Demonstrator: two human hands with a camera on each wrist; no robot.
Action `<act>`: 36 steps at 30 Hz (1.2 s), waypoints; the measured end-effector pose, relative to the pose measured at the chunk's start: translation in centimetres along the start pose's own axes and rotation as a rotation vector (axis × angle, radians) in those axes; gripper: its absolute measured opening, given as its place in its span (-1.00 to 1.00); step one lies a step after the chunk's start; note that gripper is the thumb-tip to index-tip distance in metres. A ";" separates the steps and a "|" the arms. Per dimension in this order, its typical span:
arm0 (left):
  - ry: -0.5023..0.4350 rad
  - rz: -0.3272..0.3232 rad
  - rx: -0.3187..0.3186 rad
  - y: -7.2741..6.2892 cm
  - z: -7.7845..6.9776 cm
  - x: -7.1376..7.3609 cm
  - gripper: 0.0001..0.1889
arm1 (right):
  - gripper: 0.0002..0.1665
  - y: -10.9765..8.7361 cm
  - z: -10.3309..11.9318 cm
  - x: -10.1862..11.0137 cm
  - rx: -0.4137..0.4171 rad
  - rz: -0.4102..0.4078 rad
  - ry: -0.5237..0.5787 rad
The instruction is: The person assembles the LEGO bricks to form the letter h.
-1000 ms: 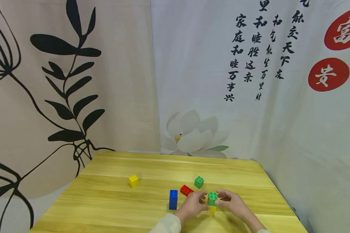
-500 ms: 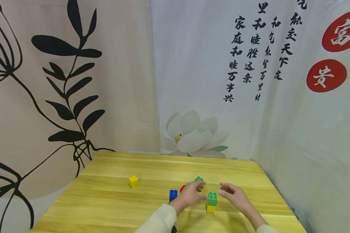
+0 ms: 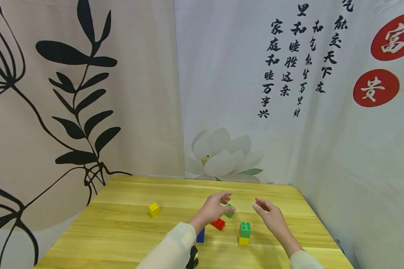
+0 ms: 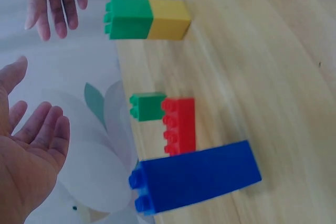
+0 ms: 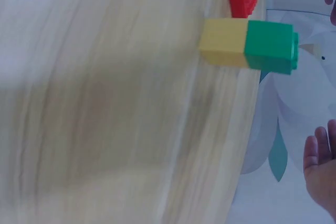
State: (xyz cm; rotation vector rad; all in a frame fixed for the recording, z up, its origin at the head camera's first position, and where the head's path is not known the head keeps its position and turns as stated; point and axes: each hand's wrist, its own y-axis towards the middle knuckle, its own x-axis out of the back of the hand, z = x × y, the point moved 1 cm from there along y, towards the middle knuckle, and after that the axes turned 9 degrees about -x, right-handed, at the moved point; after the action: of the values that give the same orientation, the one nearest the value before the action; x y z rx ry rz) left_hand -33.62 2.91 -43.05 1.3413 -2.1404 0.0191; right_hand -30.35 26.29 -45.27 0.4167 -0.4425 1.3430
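Note:
My left hand (image 3: 213,209) is raised over the table with relaxed fingers and nothing in it. It overlaps a small green block (image 3: 229,214) in the head view. Across from it, my right hand (image 3: 272,218) also holds nothing, its fingers loosely bent. Between and nearer than the hands stands a stack: a green block (image 3: 245,229) on top of a yellow block (image 3: 244,241). A red brick (image 3: 218,224) lies to the stack's left. Partly behind the left forearm is a tall blue block (image 4: 199,177), standing upright in the left wrist view.
A lone yellow block (image 3: 153,209) sits on the left part of the wooden table (image 3: 121,239). Behind the table's far edge hangs a printed curtain (image 3: 148,93). A black strap-like item (image 3: 192,257) shows below the left sleeve.
Both hands have drawn off the green and yellow stack and moved up and away from the body. The left went leftward too, uncovering the red brick and partly covering the blue block.

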 end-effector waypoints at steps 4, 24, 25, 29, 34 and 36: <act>0.003 -0.017 0.012 0.1 0.1 1.1 -0.42 | -0.28 0.0 1.2 -0.3 0.007 -0.014 0.037; 0.019 -0.084 0.041 -0.1 0.9 4.4 -0.42 | -0.39 0.0 4.8 -3.8 -0.002 -0.044 0.129; 0.015 -0.088 0.043 -0.2 1.0 4.5 -0.42 | -0.40 0.0 4.9 -4.1 0.000 -0.046 0.134; -0.002 -0.097 0.047 -0.5 1.5 5.0 -0.41 | -0.43 -0.1 5.5 -5.0 0.001 -0.052 0.148; -0.013 -0.107 0.050 -1.1 2.3 5.6 -0.41 | -0.40 -0.3 5.9 -6.3 -0.001 -0.043 0.148; -0.012 -0.115 0.052 -1.3 2.5 5.8 -0.41 | -0.37 -0.4 6.0 -6.9 -0.002 -0.037 0.155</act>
State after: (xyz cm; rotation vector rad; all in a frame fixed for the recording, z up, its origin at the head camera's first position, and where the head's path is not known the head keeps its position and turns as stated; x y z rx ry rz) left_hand -35.58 -3.24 -42.60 1.4960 -2.0827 0.0211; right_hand -31.50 17.36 -43.89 0.3148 -0.3067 1.3282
